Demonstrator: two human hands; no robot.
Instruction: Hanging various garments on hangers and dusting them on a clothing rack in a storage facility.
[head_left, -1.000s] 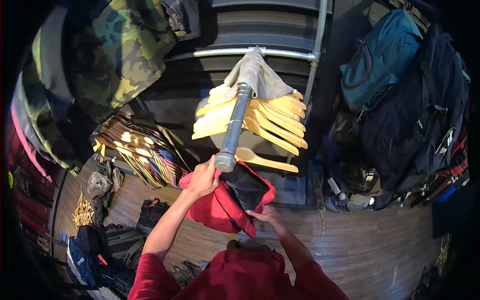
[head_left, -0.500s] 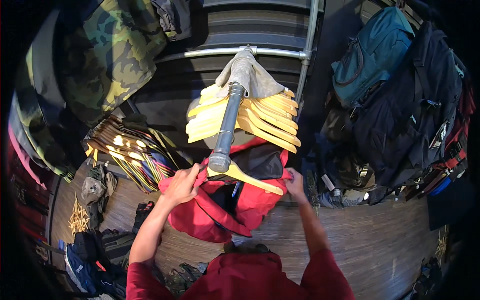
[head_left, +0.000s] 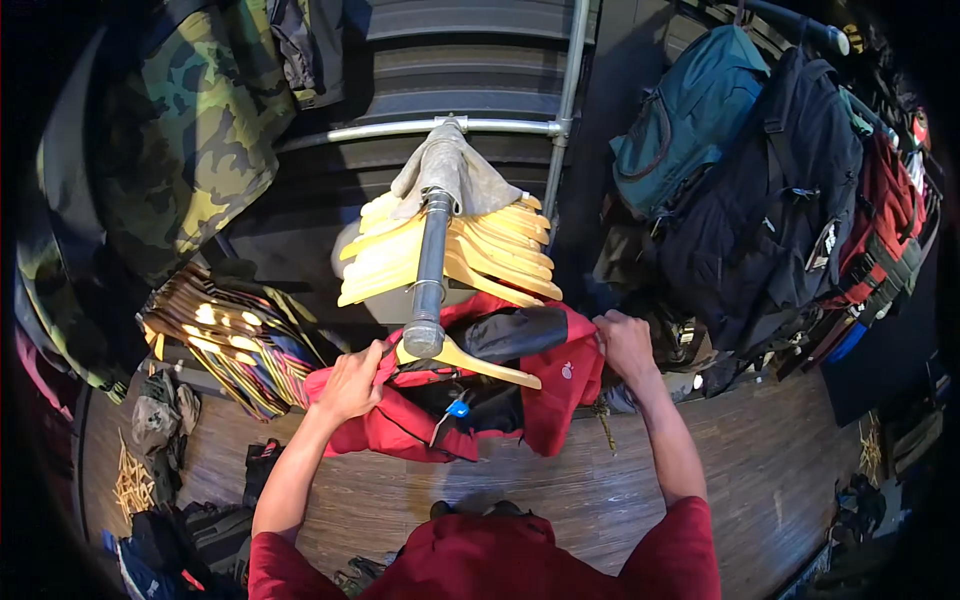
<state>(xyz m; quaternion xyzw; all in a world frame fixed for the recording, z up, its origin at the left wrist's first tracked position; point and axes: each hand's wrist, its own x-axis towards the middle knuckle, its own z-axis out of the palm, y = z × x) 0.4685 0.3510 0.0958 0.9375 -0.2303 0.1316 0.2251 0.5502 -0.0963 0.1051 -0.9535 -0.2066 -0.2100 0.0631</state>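
Note:
A red jacket [head_left: 550, 385] with dark lining hangs open between my hands, just below the end of a grey metal rail [head_left: 430, 290]. My left hand [head_left: 350, 382] is closed on its left shoulder area, and my right hand [head_left: 626, 345] grips the right side near the collar. Across the jacket's opening lies a pale wooden hanger [head_left: 475, 366] hooked at the rail's tip; how far it reaches into the garment I cannot tell. A small blue tag [head_left: 458, 408] dangles inside the jacket. Several bare wooden hangers [head_left: 500, 255] crowd farther back on the rail.
A grey cloth [head_left: 445, 170] drapes over the rail's far end. Camouflage clothing [head_left: 200, 130] and striped garments [head_left: 235, 340] hang on the left. Teal [head_left: 690, 110] and dark backpacks [head_left: 770, 200] hang on the right. Bags and cloth items lie on the wooden floor [head_left: 720, 450] at left.
My right hand has moved outward and up with the jacket's right side, spreading it wider. The blue tag has come into sight. The whole view has shifted a little to the right.

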